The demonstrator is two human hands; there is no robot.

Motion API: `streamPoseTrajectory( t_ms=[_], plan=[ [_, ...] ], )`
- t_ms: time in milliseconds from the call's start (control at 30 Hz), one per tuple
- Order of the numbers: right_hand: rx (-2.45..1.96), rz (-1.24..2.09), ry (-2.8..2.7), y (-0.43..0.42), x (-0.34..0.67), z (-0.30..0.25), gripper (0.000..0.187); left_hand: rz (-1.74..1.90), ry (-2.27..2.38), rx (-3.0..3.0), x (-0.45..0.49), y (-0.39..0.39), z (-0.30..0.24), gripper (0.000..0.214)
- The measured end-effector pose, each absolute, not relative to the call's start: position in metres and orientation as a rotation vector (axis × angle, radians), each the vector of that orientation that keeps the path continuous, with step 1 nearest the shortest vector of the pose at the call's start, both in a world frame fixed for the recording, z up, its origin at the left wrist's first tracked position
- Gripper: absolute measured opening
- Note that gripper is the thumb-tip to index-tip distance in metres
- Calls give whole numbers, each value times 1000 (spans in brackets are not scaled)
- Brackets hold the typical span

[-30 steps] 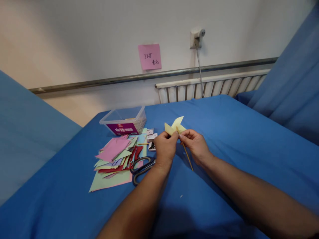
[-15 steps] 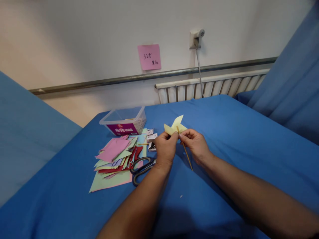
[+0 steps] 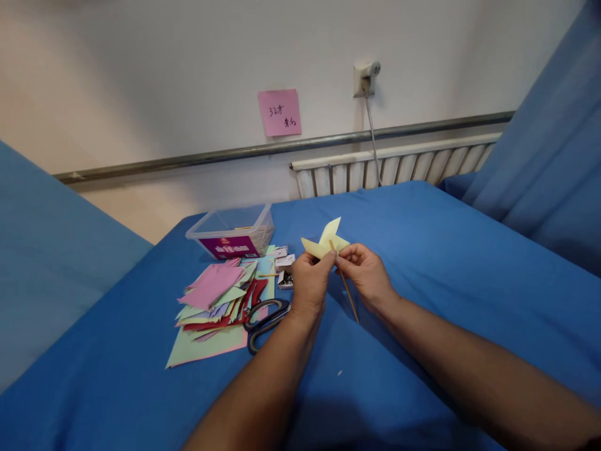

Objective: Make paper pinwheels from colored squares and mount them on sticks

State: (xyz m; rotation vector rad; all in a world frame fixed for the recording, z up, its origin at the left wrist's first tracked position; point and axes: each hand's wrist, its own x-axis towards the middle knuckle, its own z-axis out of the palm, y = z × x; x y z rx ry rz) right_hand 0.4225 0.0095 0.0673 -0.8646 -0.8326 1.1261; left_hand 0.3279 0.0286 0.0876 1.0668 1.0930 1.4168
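A pale yellow paper pinwheel (image 3: 323, 241) is held up over the blue cloth by both hands. My left hand (image 3: 310, 282) pinches its lower left part, fingers closed. My right hand (image 3: 366, 272) pinches the pinwheel's middle where a thin wooden stick (image 3: 347, 291) meets it; the stick slants down between the two hands. To the left lie a pile of coloured paper sheets (image 3: 216, 297) and black-handled scissors (image 3: 265, 316).
A clear plastic box (image 3: 232, 232) with a purple label stands behind the paper pile, with small items (image 3: 284, 266) beside it. The table is covered in blue cloth (image 3: 422, 263). Behind are a white radiator (image 3: 399, 166), a pink note (image 3: 279, 111) and a wall socket (image 3: 364, 78).
The view has shifted slightly, so everything sits a little lower and to the left. Both hands keep the same hold on the pinwheel and stick.
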Motion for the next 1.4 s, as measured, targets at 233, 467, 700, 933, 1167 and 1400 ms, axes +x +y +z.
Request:
streamPoseTrajectory(
  t_ms=[233,467,700,933,1167,1400],
  plan=[
    [-954,1066,-867,8,424,63,30,1421,1085,1062,319,35,88,30],
    [-920,1106,-765,13,442,73,32,1255,1053,1079,320,35,88,31],
    [-896,1173,-884,20,449,71,31,1118,1037,1178,324,29,90,30],
    [-904,1167,-918,23,451,67,29,1106,1012,1157,324,29,91,31],
    [-915,1234,-972,22,455,68,28,1104,1072,1205,322,30,90,28],
    [-947,1131,-991,23,451,68,25,1108,1076,1218,322,31,86,25]
  ],
)
